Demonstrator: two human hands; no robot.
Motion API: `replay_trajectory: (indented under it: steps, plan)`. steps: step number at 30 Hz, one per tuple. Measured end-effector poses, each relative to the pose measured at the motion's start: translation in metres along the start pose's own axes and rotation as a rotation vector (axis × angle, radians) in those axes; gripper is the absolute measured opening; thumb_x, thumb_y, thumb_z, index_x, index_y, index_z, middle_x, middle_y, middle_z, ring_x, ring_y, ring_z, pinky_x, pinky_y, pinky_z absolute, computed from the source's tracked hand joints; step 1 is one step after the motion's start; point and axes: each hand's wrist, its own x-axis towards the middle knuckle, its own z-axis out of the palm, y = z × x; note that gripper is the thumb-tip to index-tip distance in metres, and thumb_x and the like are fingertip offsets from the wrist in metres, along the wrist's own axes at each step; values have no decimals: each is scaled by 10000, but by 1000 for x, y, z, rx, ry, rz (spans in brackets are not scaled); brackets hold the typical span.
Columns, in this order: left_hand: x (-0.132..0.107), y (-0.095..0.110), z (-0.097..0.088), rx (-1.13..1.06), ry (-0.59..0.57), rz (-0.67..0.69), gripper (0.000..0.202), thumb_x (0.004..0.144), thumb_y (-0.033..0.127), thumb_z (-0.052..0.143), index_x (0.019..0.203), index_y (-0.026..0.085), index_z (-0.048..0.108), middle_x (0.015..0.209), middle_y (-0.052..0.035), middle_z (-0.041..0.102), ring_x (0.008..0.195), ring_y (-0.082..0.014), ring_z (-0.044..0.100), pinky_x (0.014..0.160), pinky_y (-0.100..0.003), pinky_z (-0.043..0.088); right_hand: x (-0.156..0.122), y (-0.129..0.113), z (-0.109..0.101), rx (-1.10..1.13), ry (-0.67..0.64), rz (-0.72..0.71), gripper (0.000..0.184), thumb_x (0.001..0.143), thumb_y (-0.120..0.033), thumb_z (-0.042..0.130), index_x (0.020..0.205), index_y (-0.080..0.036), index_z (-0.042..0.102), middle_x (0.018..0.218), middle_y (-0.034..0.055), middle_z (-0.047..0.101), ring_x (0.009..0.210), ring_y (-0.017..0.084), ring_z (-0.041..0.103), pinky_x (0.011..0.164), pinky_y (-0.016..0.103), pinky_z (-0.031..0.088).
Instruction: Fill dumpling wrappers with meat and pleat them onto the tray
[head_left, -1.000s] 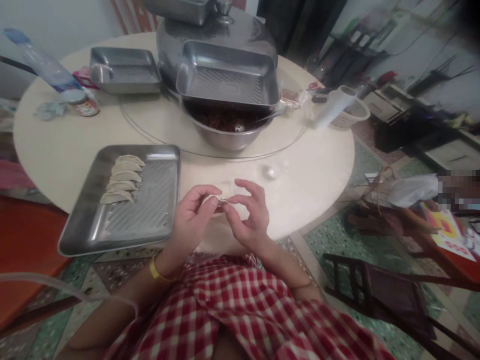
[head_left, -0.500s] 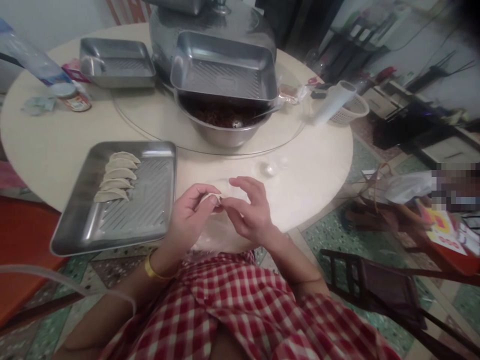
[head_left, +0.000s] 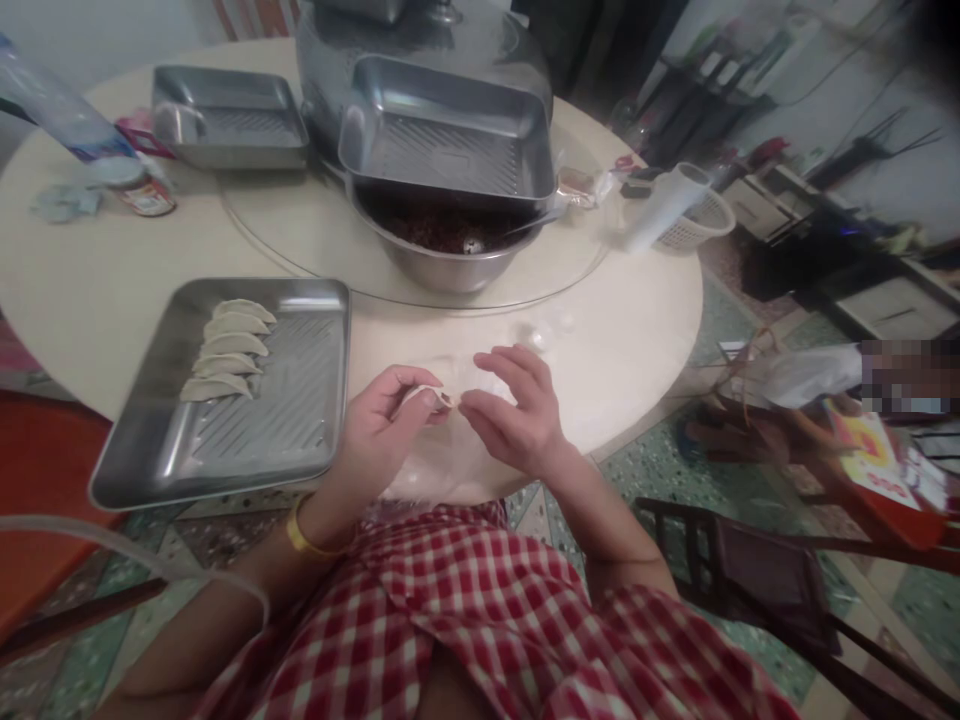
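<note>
My left hand (head_left: 394,420) is closed around a partly folded dumpling (head_left: 442,396), its thumb lying along the near side of the wrapper. Dark filling shows at the dumpling's right end. There, the thumb and forefinger tips of my right hand (head_left: 517,405) pinch close together at the wrapper's edge, while its other fingers stay raised and spread. Whether a bit of wrapper lies between those tips is hard to see. Left of my hands, a metal tray (head_left: 300,440) holds a column of several folded dumplings (head_left: 232,345). Beneath my hands is a thin clear plastic sheet (head_left: 427,465).
Beyond my hands stands a metal bowl (head_left: 457,270) of dark filling with a spoon, partly covered by an empty pan (head_left: 450,150). Another pan (head_left: 232,130), a jar (head_left: 142,185), a small dough ball (head_left: 534,338) and a white basket (head_left: 697,220) are on the round table (head_left: 645,330).
My right hand has shifted slightly right, drawing its fingertips out to the dumpling's end. More of that end shows now. My left hand keeps its hold.
</note>
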Motion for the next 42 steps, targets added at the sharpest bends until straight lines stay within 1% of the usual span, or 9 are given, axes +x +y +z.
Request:
replay_trajectory:
  steps: [6, 15, 19, 23, 26, 29, 34, 38, 42]
  plan:
    - [1, 0, -2, 17, -35, 17, 105, 881, 293, 629, 878, 192, 661, 818, 10, 672, 721, -94, 636, 693, -200, 544, 1, 1, 4, 72, 16, -114, 67, 875, -179, 638, 891, -240, 661, 1135, 67, 651, 1128, 201, 569, 976, 399, 539]
    - [0, -4, -2, 10, -53, -14, 168, 879, 352, 649, 903, 186, 667, 794, 2, 686, 717, -112, 647, 708, -234, 554, -2, 8, 0, -28, -24, -150, 39, 877, -223, 663, 869, -252, 638, 1164, 42, 668, 1161, 193, 574, 1021, 399, 516]
    - [0, -1, -1, 8, -44, -25, 174, 872, 353, 645, 903, 182, 660, 785, -4, 692, 701, -119, 653, 712, -249, 565, -3, 11, -5, 7, -53, -97, 60, 867, -281, 683, 887, -243, 641, 1129, 74, 677, 1122, 230, 585, 982, 430, 530]
    - [-1, 2, 0, 50, -32, -18, 183, 865, 352, 645, 906, 175, 657, 816, -15, 700, 705, -126, 658, 718, -257, 567, -2, 9, -9, 147, -96, 43, 63, 879, -239, 635, 938, -245, 658, 1149, 78, 671, 1130, 255, 585, 944, 469, 525]
    - [-3, 2, 1, 90, -37, 17, 172, 877, 344, 641, 923, 180, 658, 852, -13, 687, 751, -129, 662, 743, -255, 561, 2, 6, -11, 226, -133, 146, 64, 891, -230, 612, 927, -233, 665, 1159, 82, 665, 1130, 251, 587, 938, 473, 520]
    - [-3, 0, 0, 124, -57, 64, 154, 897, 336, 630, 951, 195, 660, 899, -6, 670, 789, -127, 656, 770, -255, 556, 7, 4, -12, 261, -176, 184, 51, 891, -249, 626, 882, -211, 660, 1113, 88, 676, 1097, 236, 601, 929, 452, 528]
    - [-2, -5, 0, 152, -51, 117, 150, 904, 324, 619, 968, 196, 667, 950, -13, 655, 827, -133, 640, 786, -256, 554, 8, -1, -11, 214, -205, 186, 58, 889, -221, 612, 860, -207, 661, 1099, 78, 687, 1100, 229, 599, 930, 433, 540]
    - [-1, -7, 0, 135, -35, 87, 173, 891, 338, 628, 974, 191, 667, 946, -18, 665, 836, -140, 647, 794, -261, 558, 6, -7, -7, 92, -213, 219, 95, 898, -205, 598, 832, -219, 665, 1118, 72, 696, 1129, 250, 588, 973, 469, 516]
    - [1, -7, 0, 87, -36, 27, 193, 885, 363, 640, 963, 187, 661, 901, -13, 686, 797, -129, 659, 775, -251, 560, 6, -11, -2, 76, -182, 226, 114, 898, -165, 582, 817, -208, 648, 1116, 84, 703, 1117, 249, 595, 986, 475, 506]
